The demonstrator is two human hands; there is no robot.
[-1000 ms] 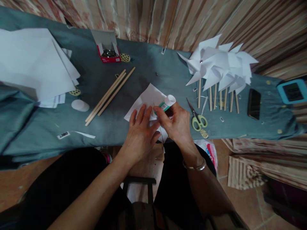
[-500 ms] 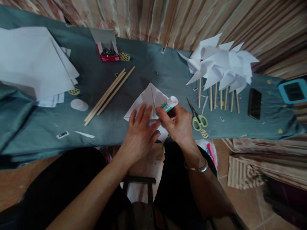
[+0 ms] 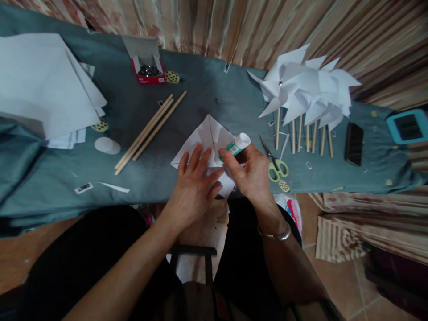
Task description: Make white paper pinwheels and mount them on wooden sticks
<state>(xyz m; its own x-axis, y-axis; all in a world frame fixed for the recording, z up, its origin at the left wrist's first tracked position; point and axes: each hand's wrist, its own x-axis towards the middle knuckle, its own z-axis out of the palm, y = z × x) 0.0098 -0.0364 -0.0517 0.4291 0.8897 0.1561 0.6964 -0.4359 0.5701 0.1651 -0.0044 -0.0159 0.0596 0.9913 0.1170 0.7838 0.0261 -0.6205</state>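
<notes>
A square of white paper (image 3: pixel 197 138) with dark lines along its diagonals lies cornerwise on the cloth in front of me. My left hand (image 3: pixel 195 183) rests on it, fingers spread and flat. A green and white glue stick (image 3: pixel 238 145) is gripped in my right hand (image 3: pixel 249 171), tilted, with its lower end at the middle of the paper. My fingers hide that end and part of the sheet. To the right lie scissors (image 3: pixel 276 169) with pale green handles. A white cap (image 3: pixel 107 146) lies on its side to the left.
Three wooden sticks (image 3: pixel 147 133) lie left of the paper. Behind them stands an open red box (image 3: pixel 150 79) of small metal pieces. White sheets (image 3: pixel 47 84) are stacked far left. Several paper pinwheels (image 3: pixel 304 89) on sticks lie right, near a phone (image 3: pixel 354 144) and a blue-framed device (image 3: pixel 409 126).
The glue stick and my right hand have shifted very slightly to the right over the paper. My left hand stays on the sheet. The whole view has moved a little.
</notes>
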